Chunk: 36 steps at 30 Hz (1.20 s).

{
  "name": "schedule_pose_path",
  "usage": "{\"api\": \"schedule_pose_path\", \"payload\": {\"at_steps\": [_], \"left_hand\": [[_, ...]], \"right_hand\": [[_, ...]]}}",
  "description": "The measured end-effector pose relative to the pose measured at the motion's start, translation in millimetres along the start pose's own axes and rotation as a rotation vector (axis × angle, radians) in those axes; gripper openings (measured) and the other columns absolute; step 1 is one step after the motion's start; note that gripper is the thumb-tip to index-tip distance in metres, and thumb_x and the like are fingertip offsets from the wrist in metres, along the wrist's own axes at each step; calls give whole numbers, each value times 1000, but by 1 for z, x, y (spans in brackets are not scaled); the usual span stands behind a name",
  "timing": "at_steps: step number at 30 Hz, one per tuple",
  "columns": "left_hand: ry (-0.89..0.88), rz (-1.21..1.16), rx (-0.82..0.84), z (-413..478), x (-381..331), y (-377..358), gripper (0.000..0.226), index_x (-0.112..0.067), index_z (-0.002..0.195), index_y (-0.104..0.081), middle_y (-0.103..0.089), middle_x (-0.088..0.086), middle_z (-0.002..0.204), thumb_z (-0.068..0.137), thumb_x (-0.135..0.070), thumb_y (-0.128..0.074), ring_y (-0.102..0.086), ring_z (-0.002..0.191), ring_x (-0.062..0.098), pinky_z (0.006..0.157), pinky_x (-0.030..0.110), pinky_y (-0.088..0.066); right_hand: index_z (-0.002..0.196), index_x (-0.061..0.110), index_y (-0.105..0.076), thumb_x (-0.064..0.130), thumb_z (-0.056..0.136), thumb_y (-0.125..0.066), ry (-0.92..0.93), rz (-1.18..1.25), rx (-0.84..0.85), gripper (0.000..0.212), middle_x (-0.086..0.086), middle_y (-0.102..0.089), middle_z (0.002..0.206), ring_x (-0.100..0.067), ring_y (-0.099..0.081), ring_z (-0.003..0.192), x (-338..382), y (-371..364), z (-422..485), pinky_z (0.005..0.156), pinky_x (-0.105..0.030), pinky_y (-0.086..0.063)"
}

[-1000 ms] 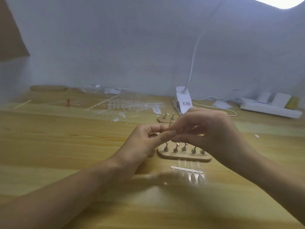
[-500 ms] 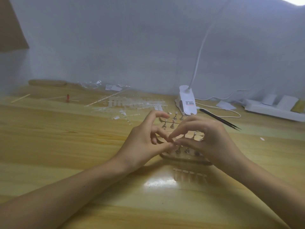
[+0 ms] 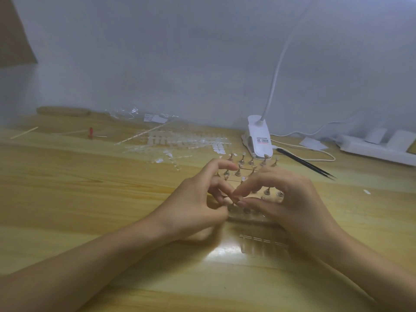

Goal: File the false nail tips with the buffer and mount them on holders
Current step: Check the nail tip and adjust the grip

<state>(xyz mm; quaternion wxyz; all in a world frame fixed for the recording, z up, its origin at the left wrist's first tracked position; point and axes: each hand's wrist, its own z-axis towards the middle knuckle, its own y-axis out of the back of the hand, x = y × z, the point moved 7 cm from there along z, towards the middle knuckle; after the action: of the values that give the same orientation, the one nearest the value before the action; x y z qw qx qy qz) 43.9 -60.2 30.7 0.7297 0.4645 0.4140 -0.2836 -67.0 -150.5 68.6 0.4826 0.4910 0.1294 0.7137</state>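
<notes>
1. My left hand (image 3: 198, 200) is at the near left corner of the holder stand (image 3: 240, 163). Its forefinger is lifted and the other fingers curl inward. I cannot tell whether they grip anything.
2. The thumb and forefinger of my right hand (image 3: 295, 199) are pinched on something tiny and clear. I take it to be the nail tip (image 3: 234, 197), just above the front pegs.
3. To seat it well, I would brace the stand with the left hand. Then I would lower the tip squarely onto one peg head and press lightly, keeping clear of the neighbouring pegs.
4. The loose tips (image 3: 175, 143) at the far left blur together, so I cannot count them.
5. The pinched tip's shape and filed edge are too small to judge.
6. My hands cover most of the front pegs, so I cannot tell which ones are filled.
7. Glare washes over the strip of tips (image 3: 263, 243) nearest me.
8. I see no buffer, only the tweezers (image 3: 306, 164) on the right.
</notes>
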Motion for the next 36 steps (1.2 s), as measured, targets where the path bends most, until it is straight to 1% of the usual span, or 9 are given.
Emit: {"api": "schedule_pose_path", "payload": {"at_steps": [4, 6, 11, 15, 19, 23, 27, 30, 36], "left_hand": [[-33, 17, -33, 0, -3, -1, 54, -36, 121, -51, -67, -11, 88, 78, -20, -81, -57, 73, 1, 62, 6, -39], [-53, 29, -79, 1, -6, 0, 50, -33, 117, -54, -66, -9, 87, 78, -16, -79, -58, 72, 2, 67, 8, -42], [-46, 24, -142, 2, -5, 6, 50, -28, 115, -56, -67, -9, 69, 74, -7, -74, -64, 71, 4, 73, 12, -47], [-38, 12, -132, 1, -3, 6, 59, -30, 119, -54, -70, -9, 68, 74, -1, -77, -66, 70, 1, 75, 5, -45], [-8, -14, -115, 3, 1, 6, 66, -33, 125, -51, -72, -11, 70, 73, -5, -79, -67, 71, -1, 74, 2, -42], [13, -5, -99, 4, 3, 6, 81, -37, 137, -43, -73, -14, 72, 73, -3, -78, -69, 75, 1, 71, 3, -44], [52, -29, -103, 5, 8, 5, 95, -38, 149, -29, -74, -13, 75, 75, -4, -78, -66, 71, 0, 55, 5, -42], [70, -50, -103, 5, 11, 5, 102, -37, 152, -18, -75, -11, 77, 77, -3, -77, -67, 70, 5, 52, 6, -39], [81, -86, -77, 7, 15, 4, 104, -33, 154, -13, -76, -10, 83, 78, -4, -77, -70, 85, 2, 77, 11, -46]], "right_hand": [[77, 21, -78, 19, 69, -87, 17, -47, -9, 12, 8, -69, 76, -14, -57, 80, 3, -7, -1, 77, -39, -45], [77, 20, -78, 19, 69, -87, 27, -59, -14, 12, 12, -69, 76, -12, -57, 80, 4, -8, 0, 78, -37, -44], [80, 31, -79, 25, 71, -85, 33, -130, -43, 12, 23, -68, 78, -13, -58, 83, 5, -8, -1, 80, -49, -44], [80, 36, -77, 40, 71, -78, 78, -214, -61, 10, 28, -64, 77, 1, -48, 82, 9, -7, -1, 78, -40, -39], [78, 33, -77, 37, 70, -81, 124, -286, -69, 10, 24, -63, 76, -10, -51, 79, 13, -8, 0, 74, -40, -43], [75, 32, -77, 37, 67, -83, 68, -197, -61, 11, 22, -64, 74, -8, -49, 82, 6, -7, 0, 72, -24, -39], [77, 33, -78, 47, 70, -72, 80, -182, -61, 17, 19, -66, 76, -9, -50, 83, 6, -9, 0, 72, -22, -40], [80, 34, -79, 43, 71, -72, 83, -195, -64, 14, 20, -67, 80, -6, -49, 83, 6, -10, 0, 74, -22, -40], [79, 33, -80, 45, 71, -71, 76, -194, -79, 17, 19, -67, 80, -9, -53, 85, 5, -10, -1, 76, -26, -42]]}}
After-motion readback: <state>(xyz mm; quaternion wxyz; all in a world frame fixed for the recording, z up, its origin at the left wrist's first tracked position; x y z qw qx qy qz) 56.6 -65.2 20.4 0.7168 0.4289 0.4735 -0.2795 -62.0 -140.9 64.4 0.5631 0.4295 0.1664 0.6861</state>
